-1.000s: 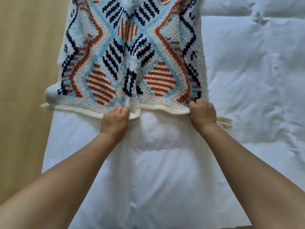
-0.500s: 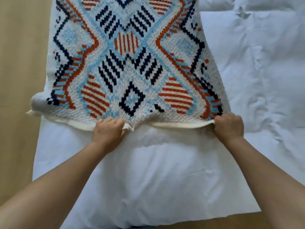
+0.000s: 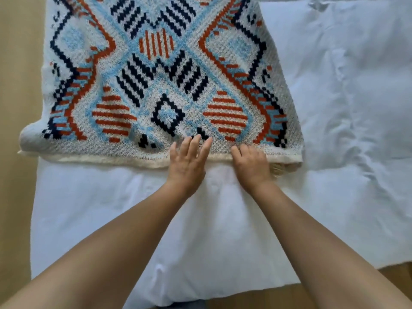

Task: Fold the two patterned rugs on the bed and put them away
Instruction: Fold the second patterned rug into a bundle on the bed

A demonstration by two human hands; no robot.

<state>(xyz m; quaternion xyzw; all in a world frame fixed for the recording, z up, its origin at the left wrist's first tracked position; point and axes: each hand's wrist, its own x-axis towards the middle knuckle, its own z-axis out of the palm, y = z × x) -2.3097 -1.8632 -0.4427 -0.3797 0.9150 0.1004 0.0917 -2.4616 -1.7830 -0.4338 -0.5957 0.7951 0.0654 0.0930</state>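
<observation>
A knitted patterned rug [image 3: 156, 70] with orange, navy and light blue shapes on a cream ground lies spread flat across the white bed [image 3: 223, 230]. Its cream near hem runs from left to right in front of me. My left hand [image 3: 188, 159] rests flat on that hem near the middle, fingers spread on the fabric. My right hand [image 3: 250, 167] lies just to its right, its curled fingers on the hem; whether it pinches the fabric I cannot tell. A bit of fringe [image 3: 277, 169] shows beside the right hand. Only one rug is in view.
White wrinkled bedding [image 3: 352, 97] covers the right side of the bed. A wooden floor [image 3: 15, 85] runs along the left, where the rug's left edge overhangs the bed. More floor [image 3: 278, 296] shows past the bed's near edge at the bottom.
Both hands let go of the gripped hem and moved towards the middle. The left hand opened flat on the rug. The rug now lies flatter and wider on the bed.
</observation>
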